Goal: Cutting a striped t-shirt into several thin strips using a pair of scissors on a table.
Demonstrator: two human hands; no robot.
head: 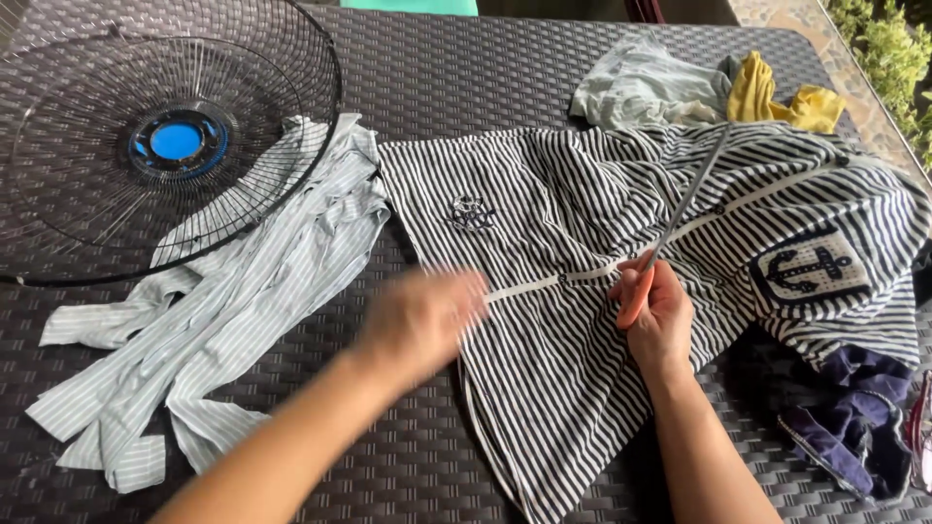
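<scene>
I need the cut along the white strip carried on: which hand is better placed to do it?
Probably the right hand: it grips the scissors, blades lying on the striped shirt by the white strip. The left hand is blurred and holds no tool.

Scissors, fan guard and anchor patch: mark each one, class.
Scissors (680, 209), head view, on the blades.
Fan guard (177, 142), head view, on the blue hub.
Anchor patch (811, 266), head view, on the anchor.

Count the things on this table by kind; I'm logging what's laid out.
Striped garment: 1
Pale cloth pieces: 2
Yellow cloth: 1
Navy cloth: 1
Scissors: 1
Fan grille: 1
Total: 7
</scene>
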